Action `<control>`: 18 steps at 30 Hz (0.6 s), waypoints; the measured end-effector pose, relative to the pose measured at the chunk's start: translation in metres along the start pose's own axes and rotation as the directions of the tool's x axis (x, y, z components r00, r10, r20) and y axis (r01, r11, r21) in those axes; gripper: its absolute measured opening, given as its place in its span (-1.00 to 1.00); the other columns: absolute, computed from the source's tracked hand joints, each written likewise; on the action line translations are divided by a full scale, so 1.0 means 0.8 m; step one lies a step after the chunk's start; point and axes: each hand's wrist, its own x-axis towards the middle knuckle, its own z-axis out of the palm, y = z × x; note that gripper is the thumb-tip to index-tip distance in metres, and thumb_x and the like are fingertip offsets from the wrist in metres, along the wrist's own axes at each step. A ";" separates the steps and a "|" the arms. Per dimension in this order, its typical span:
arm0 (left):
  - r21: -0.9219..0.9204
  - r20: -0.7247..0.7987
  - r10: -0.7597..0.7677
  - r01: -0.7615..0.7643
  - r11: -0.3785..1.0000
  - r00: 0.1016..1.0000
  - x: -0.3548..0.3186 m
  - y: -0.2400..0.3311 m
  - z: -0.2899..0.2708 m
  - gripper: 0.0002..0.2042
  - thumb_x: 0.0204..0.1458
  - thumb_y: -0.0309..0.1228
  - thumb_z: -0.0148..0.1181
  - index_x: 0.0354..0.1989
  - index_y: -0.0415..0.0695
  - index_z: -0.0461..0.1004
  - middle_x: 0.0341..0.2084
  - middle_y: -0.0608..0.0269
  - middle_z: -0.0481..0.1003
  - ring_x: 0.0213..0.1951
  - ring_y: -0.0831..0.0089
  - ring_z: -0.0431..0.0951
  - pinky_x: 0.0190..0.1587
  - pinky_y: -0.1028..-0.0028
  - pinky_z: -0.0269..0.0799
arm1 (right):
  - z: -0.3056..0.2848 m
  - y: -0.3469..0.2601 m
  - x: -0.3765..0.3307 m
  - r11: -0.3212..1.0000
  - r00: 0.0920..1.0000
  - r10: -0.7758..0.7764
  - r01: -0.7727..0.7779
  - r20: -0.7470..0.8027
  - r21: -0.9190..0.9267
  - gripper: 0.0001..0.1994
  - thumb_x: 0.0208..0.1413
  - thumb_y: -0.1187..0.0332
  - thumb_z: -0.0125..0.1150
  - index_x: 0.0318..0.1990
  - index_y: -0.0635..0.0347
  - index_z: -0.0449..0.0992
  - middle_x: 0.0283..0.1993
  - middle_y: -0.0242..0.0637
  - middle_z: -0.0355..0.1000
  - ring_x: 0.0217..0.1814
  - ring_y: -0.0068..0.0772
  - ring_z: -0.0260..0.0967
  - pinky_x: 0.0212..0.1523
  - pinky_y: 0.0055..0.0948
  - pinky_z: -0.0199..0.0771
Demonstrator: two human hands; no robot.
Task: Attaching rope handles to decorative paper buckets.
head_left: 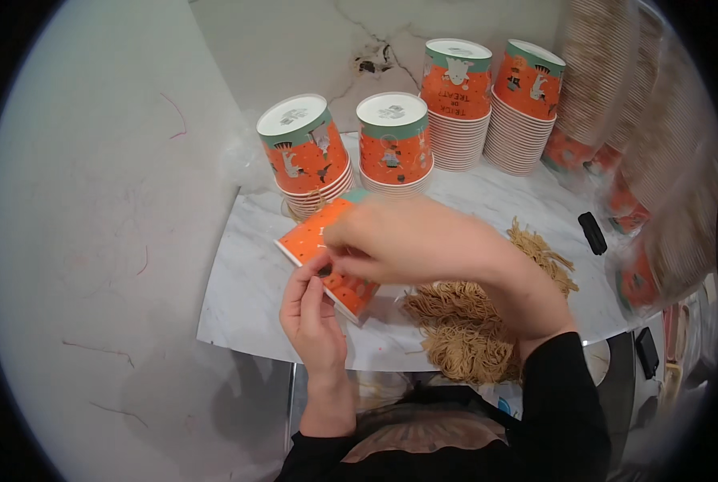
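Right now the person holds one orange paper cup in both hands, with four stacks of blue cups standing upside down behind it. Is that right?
Not quite. The head view shows the left hand and right hand holding the orange paper cup, but the four upside-down stacks are orange with green bands, not blue.

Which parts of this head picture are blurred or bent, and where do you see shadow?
In the head view, the right hand is smeared by motion over the orange paper cup, while the left hand looks sharper; the tall cup sleeves at the right rim are blurred and curved by the fisheye; soft shadow lies under the white table edge; corners are black.
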 end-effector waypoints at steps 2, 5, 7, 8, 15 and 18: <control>-0.012 -0.085 0.034 -0.035 0.999 0.996 0.000 0.002 0.003 -0.72 0.22 -0.60 -0.05 0.05 -0.45 0.44 0.02 0.01 0.50 0.07 0.39 0.47 0.17 0.41 0.34 | -0.006 0.011 0.011 0.998 0.994 -0.055 0.057 -0.095 0.021 -0.84 0.10 0.33 0.19 -0.38 0.26 0.47 -0.48 -0.19 0.47 -0.40 -0.13 0.46 -0.36 -0.24 0.39; 0.003 -0.063 -0.010 0.010 1.000 0.998 0.001 -0.001 0.003 -0.69 0.23 -0.60 -0.07 0.10 -0.45 0.41 0.06 0.00 0.48 0.10 0.37 0.46 0.19 0.38 0.35 | -0.025 0.025 0.003 0.972 0.991 -0.054 0.080 -0.123 0.222 -0.84 0.15 0.35 0.23 -0.35 0.28 0.48 -0.51 -0.27 0.43 -0.48 -0.43 0.37 -0.42 -0.43 0.33; 0.004 -0.039 -0.073 0.073 0.997 0.997 0.000 -0.002 0.002 -0.68 0.23 -0.58 -0.10 0.11 -0.44 0.39 0.09 0.00 0.46 0.11 0.34 0.46 0.20 0.34 0.37 | -0.024 0.028 -0.004 0.959 0.982 0.009 0.045 -0.191 0.278 -0.84 0.15 0.36 0.24 -0.33 0.29 0.48 -0.50 -0.26 0.44 -0.48 -0.49 0.36 -0.44 -0.46 0.32; 0.005 -0.042 -0.077 0.077 0.997 0.996 -0.001 -0.003 0.002 -0.68 0.23 -0.58 -0.10 0.11 -0.44 0.39 0.09 0.00 0.46 0.11 0.34 0.46 0.20 0.34 0.37 | -0.014 0.037 -0.006 0.961 0.964 0.000 0.073 -0.266 0.266 -0.84 0.16 0.36 0.24 -0.31 0.30 0.49 -0.51 -0.28 0.44 -0.50 -0.51 0.34 -0.46 -0.46 0.31; -0.123 0.020 -0.167 0.168 0.978 0.986 0.004 -0.004 0.001 -0.65 0.19 -0.62 -0.08 0.15 -0.43 0.38 0.10 0.02 0.44 0.14 0.39 0.43 0.21 0.38 0.32 | 0.062 0.082 -0.040 0.914 0.953 0.199 -0.097 -0.227 0.394 -0.88 0.18 0.42 0.23 -0.25 0.31 0.54 -0.48 -0.37 0.48 -0.48 -0.66 0.32 -0.46 -0.57 0.32; -0.127 0.050 -0.171 0.176 0.976 0.984 0.007 -0.012 0.003 -0.64 0.19 -0.62 -0.09 0.16 -0.43 0.37 0.12 0.03 0.43 0.15 0.39 0.42 0.22 0.38 0.32 | 0.098 0.101 -0.045 0.882 0.851 0.313 -0.095 -0.422 0.462 -0.86 0.15 0.37 0.24 -0.29 0.28 0.55 -0.47 -0.23 0.48 -0.47 -0.38 0.46 -0.41 -0.43 0.40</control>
